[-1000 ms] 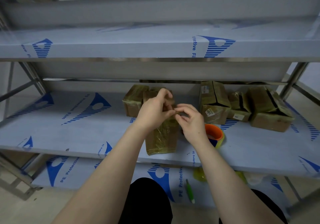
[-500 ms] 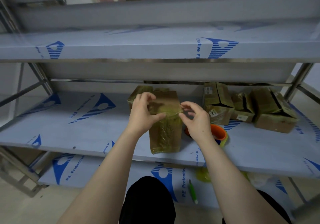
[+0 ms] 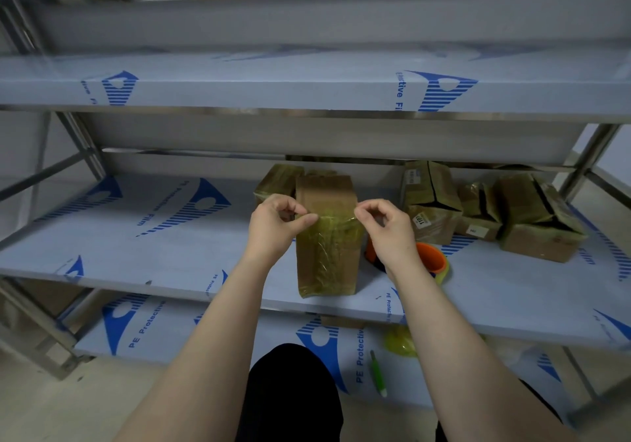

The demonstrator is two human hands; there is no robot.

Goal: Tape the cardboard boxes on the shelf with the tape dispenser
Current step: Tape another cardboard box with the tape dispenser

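At the very bottom are the person's black trousers, and two bare arms reach forward from there. On the bottom shelf lies a green stick-shaped tool, next to blue words that read "PE Protective". A yellow-green lump sits just past it, partly hidden under the next shelf.

On the middle shelf, near its front edge, a tall cardboard box stands upright. Its lower front is shiny with tape. The left hand pinches the left end of a strip of clear tape between thumb and first finger. The right hand pinches the right end the same way, with its other fingers curled. The strip is stretched flat across the front of the box, about halfway up.

The orange tape dispenser lies on the shelf just right of the box, partly behind the right wrist.

Farther back, a taped box sits behind the tall one. To the right are three more boxes: a labelled box with writing too small to read, a small box with a white sticker, and a wide box.

The top shelf shows blue letters, "tive".
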